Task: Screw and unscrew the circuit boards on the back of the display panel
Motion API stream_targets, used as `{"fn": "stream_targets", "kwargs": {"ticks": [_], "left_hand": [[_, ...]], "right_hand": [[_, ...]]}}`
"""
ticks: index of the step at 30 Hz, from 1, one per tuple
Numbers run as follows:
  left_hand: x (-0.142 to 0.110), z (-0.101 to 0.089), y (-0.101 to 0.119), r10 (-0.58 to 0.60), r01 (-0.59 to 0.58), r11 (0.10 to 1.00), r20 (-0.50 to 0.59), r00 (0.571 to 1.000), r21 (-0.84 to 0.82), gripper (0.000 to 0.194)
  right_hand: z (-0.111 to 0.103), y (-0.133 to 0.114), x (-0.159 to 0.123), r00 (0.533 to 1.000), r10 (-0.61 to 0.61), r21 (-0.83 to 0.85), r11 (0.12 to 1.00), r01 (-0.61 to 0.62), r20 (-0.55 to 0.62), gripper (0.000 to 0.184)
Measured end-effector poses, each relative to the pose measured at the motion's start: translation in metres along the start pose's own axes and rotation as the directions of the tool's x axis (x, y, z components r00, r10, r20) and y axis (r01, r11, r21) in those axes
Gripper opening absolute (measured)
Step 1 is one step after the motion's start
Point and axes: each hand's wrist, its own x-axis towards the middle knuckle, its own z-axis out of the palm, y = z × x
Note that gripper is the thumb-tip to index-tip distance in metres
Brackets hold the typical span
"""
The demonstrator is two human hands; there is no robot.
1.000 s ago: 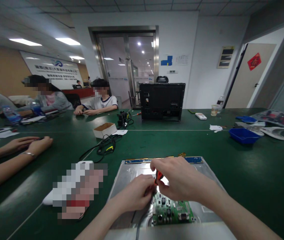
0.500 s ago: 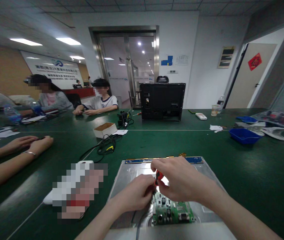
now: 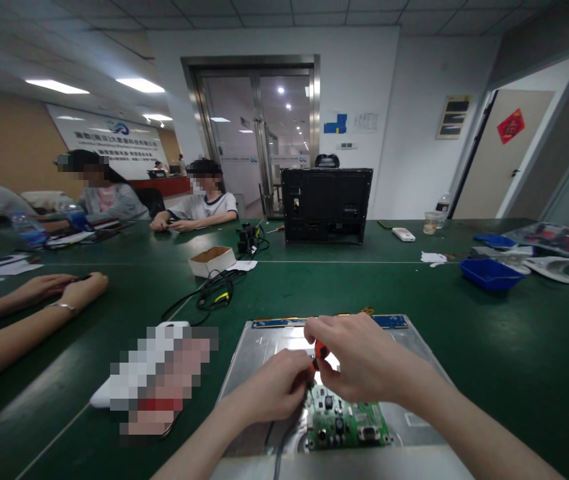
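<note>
A silver metal panel (image 3: 259, 357) lies flat on the green table (image 3: 489, 347) in front of me, with a green circuit board (image 3: 347, 421) mounted near its front edge. My right hand (image 3: 364, 357) is closed around the red-orange handle of a screwdriver (image 3: 320, 350) held upright over the board. My left hand (image 3: 269, 390) is curled beside it, its fingertips pinching at the tool's shaft just above the board. A grey cable (image 3: 284, 443) runs off the panel toward me.
A black monitor back shell (image 3: 325, 203) stands upright mid-table. A small cardboard box (image 3: 210, 260) and black cables (image 3: 217, 293) lie left of centre. A blue tray (image 3: 487, 272) sits at right. Another person's forearms (image 3: 29, 307) rest at the left edge; two people sit at the far left.
My hands stay over the circuit board with the screwdriver; only slight shifts of the fingers and of the camera view.
</note>
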Motion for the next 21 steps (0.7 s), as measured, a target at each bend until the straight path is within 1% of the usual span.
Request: {"fn": "stream_targets", "kwargs": {"ticks": [2,5,7,11,14,16,18,21], "left_hand": [[0.0003,-0.0007,0.0009,0.013,-0.013,1.0,-0.004,1.0,0.011,0.02],[0.0009,-0.002,0.0022,0.023,-0.024,0.999,0.01,1.0,0.037,0.021],[0.0009,-0.0023,0.002,0.013,-0.014,0.999,0.024,1.0,0.04,0.021],[0.0003,-0.0023,0.0009,0.004,-0.004,1.0,0.026,1.0,-0.003,0.02],[0.0002,-0.0027,0.0017,0.0,0.0,1.0,0.013,1.0,-0.016,0.02],[0.0002,-0.003,0.0031,0.004,-0.004,1.0,-0.003,1.0,-0.003,0.019],[0.0002,-0.0032,0.0041,0.009,-0.009,1.0,-0.016,1.0,0.023,0.018],[-0.0005,-0.0035,0.0046,0.008,-0.008,0.999,-0.015,1.0,0.041,0.02]], "right_hand": [[-0.0001,0.0006,0.0008,1.0,0.018,-0.014,1.0,-0.018,0.003,0.014],[0.0014,0.0017,0.0035,0.997,0.075,-0.098,0.992,-0.075,-0.004,0.021],[0.0022,0.0021,0.005,0.996,0.086,-0.135,0.987,-0.085,-0.002,0.019],[0.0014,0.0017,0.0042,0.998,0.064,-0.09,0.994,-0.064,-0.003,0.008],[0.0001,0.001,0.0017,1.0,0.009,-0.031,0.999,-0.009,-0.012,0.015],[0.0001,0.0012,0.0012,1.0,-0.009,-0.025,1.0,0.009,-0.014,0.013],[0.0008,0.0021,0.0021,1.0,0.016,-0.046,0.999,-0.016,-0.012,0.01],[0.002,0.0037,0.0045,0.998,0.066,-0.089,0.994,-0.067,-0.005,0.018]]}}
